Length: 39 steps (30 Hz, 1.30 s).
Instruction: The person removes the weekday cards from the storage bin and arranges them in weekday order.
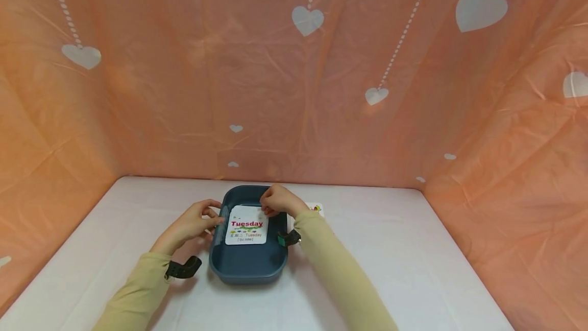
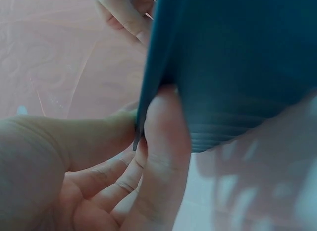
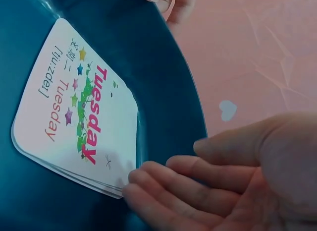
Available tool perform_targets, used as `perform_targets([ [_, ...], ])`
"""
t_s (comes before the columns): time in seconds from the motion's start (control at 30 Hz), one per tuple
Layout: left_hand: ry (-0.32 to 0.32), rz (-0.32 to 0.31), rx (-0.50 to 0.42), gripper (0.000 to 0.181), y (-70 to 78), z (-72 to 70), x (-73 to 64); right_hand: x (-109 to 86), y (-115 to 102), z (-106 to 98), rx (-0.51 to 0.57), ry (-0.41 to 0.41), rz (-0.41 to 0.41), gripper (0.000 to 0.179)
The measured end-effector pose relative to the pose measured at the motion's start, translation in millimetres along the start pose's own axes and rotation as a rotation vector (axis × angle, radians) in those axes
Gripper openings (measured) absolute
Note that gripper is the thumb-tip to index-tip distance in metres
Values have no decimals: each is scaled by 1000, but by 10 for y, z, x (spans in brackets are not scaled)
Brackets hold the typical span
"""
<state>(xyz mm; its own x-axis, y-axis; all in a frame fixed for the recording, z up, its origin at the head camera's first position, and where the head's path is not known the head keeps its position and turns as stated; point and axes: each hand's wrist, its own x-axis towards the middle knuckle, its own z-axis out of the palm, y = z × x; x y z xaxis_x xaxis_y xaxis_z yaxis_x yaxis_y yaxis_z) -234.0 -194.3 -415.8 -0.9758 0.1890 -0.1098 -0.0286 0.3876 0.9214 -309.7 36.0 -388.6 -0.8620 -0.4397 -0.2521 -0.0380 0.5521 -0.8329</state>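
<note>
A dark blue tray with rounded corners stands on the table. In it lies a small stack of white flash cards, the top one printed "Tuesday" with coloured stars. My left hand pinches the tray's left rim between thumb and fingers, as the left wrist view shows up close. Over the tray's far right part is my right hand, its fingers loosely bent. In the right wrist view the fingertips are at the stack's corner; whether they touch it I cannot tell.
Another white card with a coloured picture lies right of the tray, partly hidden behind the right forearm. The white table is enclosed by an orange-pink curtain with white hearts. Both wrists wear black straps.
</note>
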Motion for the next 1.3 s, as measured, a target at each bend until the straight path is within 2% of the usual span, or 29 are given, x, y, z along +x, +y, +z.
perform_targets([
  [0.33, -6, 7, 2, 47, 18, -1, 10, 43, -9, 67, -107, 15, 30, 27],
  [0.57, -10, 5, -11, 47, 19, -5, -4, 34, -32, 81, -80, -4, 40, 26],
  [0.73, -7, -3, -7, 48, 11, -8, 0, 18, -63, 102, -89, 35, 109, 36],
  [0.83, -3, 0, 2, 47, 7, -7, 6, 22, -77, 114, -115, 53, 152, 35],
  [1.03, -5, 11, 0, 48, 4, -13, 3, 41, -91, 150, -169, 59, 173, 44],
  [1.17, -6, 8, -2, 46, 4, -20, 6, 64, -103, 162, -219, 85, 165, 32],
  [1.3, -4, 3, -5, 45, 1, -18, -1, 115, -102, 169, -250, 77, 188, 33],
])
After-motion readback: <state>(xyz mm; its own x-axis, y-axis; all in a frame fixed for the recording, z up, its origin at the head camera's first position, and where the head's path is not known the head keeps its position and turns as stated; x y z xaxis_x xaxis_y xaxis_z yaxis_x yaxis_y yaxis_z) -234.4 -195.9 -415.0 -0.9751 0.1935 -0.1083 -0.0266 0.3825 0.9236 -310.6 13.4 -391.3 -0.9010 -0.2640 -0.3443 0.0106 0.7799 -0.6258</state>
